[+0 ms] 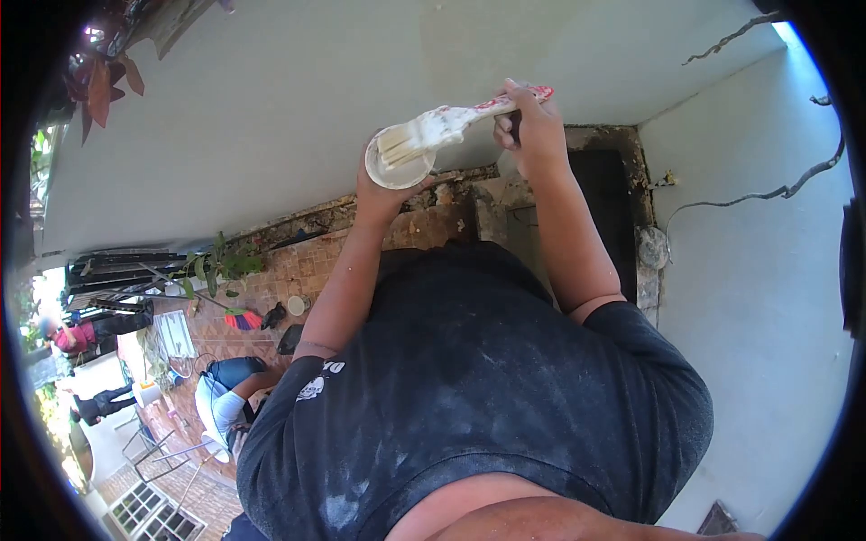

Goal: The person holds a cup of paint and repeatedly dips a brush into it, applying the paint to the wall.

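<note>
My left hand [377,197] is wrapped round a white paint cup [406,177], its mouth facing me. In my right hand [540,135] is a paintbrush [440,127], gripped by its red-and-white handle. White paint thickly coats the brush's middle, and its pale bristles overlap the cup's mouth in this view. Both hands are raised in front of a pale wall [316,81]. Part of my left hand's fingers is hidden behind the cup.
Another pale wall [758,270] rises at right, with a loose cable [794,187]. On the tiled floor [307,263] stand a plant [221,263] and a small round tub [296,306]. A person in a light shirt [212,401] bends at lower left; others stand farther off.
</note>
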Demonstrator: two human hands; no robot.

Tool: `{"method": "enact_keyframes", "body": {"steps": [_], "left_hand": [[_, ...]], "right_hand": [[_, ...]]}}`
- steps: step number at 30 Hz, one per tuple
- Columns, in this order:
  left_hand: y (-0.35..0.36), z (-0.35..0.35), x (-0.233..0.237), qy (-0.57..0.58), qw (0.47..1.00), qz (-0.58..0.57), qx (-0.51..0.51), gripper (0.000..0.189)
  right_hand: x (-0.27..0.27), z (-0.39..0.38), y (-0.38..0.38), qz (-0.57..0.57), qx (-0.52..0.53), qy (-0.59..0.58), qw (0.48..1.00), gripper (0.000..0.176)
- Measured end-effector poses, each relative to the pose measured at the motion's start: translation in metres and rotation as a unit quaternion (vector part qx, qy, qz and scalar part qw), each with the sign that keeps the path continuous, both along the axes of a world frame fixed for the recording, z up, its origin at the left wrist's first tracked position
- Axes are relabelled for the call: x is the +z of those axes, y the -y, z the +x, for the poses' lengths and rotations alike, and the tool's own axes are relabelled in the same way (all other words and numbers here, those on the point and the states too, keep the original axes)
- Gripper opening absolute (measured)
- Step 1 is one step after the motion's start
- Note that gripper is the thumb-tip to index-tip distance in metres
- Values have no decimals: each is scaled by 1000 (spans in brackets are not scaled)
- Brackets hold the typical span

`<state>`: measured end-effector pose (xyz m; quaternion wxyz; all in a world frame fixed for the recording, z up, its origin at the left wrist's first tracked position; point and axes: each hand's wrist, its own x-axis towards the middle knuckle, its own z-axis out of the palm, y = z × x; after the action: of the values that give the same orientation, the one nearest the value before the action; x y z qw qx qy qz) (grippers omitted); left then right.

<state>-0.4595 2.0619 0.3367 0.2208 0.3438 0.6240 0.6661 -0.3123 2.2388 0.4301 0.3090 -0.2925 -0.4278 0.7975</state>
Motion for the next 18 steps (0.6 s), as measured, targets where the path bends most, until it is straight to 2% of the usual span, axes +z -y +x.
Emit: {"method": "enact_keyframes", "body": {"steps": [4,9,12,15,18], "left_hand": [[-8,-2,10,40,999,7,-30,94],[-13,-3,18,1,999,-11,-39,92],[-12,-3,15,15,999,5,-40,91],[-6,0,10,47,998,20,-23,89],[13,-7,1,25,999,20,7,86]], "right_hand": [[-40,0,-13,-120,-16,-60,991,19],[-41,3,-14,-191,-27,-106,975,21],[-38,11,-28,-242,-2,-172,955,20],[-35,26,-49,-248,-40,-274,928,19],[-22,47,-80,-127,-178,-319,922,17]]}}
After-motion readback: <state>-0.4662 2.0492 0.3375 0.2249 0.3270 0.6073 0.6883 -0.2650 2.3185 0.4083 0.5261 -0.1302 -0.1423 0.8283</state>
